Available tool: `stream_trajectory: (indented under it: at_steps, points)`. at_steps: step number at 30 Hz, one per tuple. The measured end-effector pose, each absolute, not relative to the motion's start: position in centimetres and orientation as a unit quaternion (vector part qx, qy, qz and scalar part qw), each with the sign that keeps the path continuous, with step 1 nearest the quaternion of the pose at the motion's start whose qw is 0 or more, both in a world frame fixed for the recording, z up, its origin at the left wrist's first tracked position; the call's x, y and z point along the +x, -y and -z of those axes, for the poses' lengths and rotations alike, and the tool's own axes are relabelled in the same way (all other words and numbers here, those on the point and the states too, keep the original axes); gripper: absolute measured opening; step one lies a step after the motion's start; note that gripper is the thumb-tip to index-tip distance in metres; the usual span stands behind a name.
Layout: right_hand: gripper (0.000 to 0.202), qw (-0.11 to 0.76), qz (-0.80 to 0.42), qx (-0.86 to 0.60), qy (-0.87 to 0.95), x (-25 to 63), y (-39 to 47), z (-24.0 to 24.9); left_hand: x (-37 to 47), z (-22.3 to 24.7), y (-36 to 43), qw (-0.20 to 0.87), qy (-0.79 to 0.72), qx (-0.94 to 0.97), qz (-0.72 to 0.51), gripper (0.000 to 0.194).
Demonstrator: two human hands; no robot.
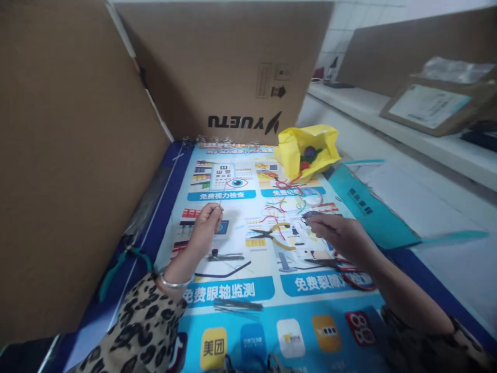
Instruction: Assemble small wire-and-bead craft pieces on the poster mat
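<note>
My left hand (pixel 205 230) is raised over the printed sheet, its fingertips pinched on a thin wire (pixel 229 173) that rises from them and is faint against the background. Farther right, my right hand (pixel 341 235) is closed, with a small dark thing (pixel 310 214) at its fingertips; what it is I cannot make out. Between the hands lie yellow-handled pliers (pixel 267 234) with their jaws apart. Loose red, green and white cords (pixel 281 199) spread beside the right hand. Below that hand are red-handled scissors (pixel 341 265), partly hidden by the forearm.
A yellow bag (pixel 289 150) holding coloured balls of cord stands at the back right. Cut wires (pixel 238 305) lie in front. Teal-handled pliers (pixel 130 254) rest at the left. Cardboard walls (pixel 217 67) rise behind and left; a torn teal box (pixel 368 207) lies right.
</note>
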State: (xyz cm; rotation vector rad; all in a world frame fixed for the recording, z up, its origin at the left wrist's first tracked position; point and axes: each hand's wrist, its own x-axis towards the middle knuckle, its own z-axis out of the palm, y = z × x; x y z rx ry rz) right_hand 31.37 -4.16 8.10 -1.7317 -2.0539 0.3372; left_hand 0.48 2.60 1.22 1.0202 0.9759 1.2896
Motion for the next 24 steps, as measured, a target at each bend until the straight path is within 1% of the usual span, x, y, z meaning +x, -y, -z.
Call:
stream_trajectory:
  at_steps: [3,5,7,11,13,16,21,24]
  points:
    - [0.025,0.176,-0.08,-0.653,0.732,34.3,6.5,-6.6,0.5,-1.3,-2.5,0.571,-0.436,0.441,-0.538,0.017]
    - [0.025,0.155,-0.031,-0.675,0.72,36.1,8.2,-5.6,0.6,-1.4,-2.3,0.574,-0.444,0.445,-0.525,0.017]
    - [0.026,0.116,0.004,-0.691,0.714,37.6,10.0,-4.9,0.8,-1.6,-2.2,0.585,-0.45,0.453,-0.5,0.017]
    - [0.037,0.063,0.001,-0.643,0.763,39.2,12.5,-3.2,1.0,-2.0,-2.0,0.619,-0.454,0.452,-0.455,0.019]
    - [0.041,0.056,-0.006,-0.608,0.792,39.6,13.1,-2.3,1.1,-2.4,-1.8,0.641,-0.451,0.434,-0.444,0.022]
    - [0.044,0.061,0.02,-0.592,0.803,40.0,12.8,-1.1,1.1,-2.7,-1.5,0.705,-0.416,0.395,-0.416,0.022]
    - [0.034,0.07,0.033,-0.59,0.804,40.4,11.2,-0.5,0.5,-2.8,-1.7,0.774,-0.349,0.34,-0.404,0.019]
    - [0.038,0.085,0.036,-0.587,0.804,41.0,10.8,-0.3,0.2,-2.7,-1.8,0.809,-0.31,0.303,-0.398,0.015]
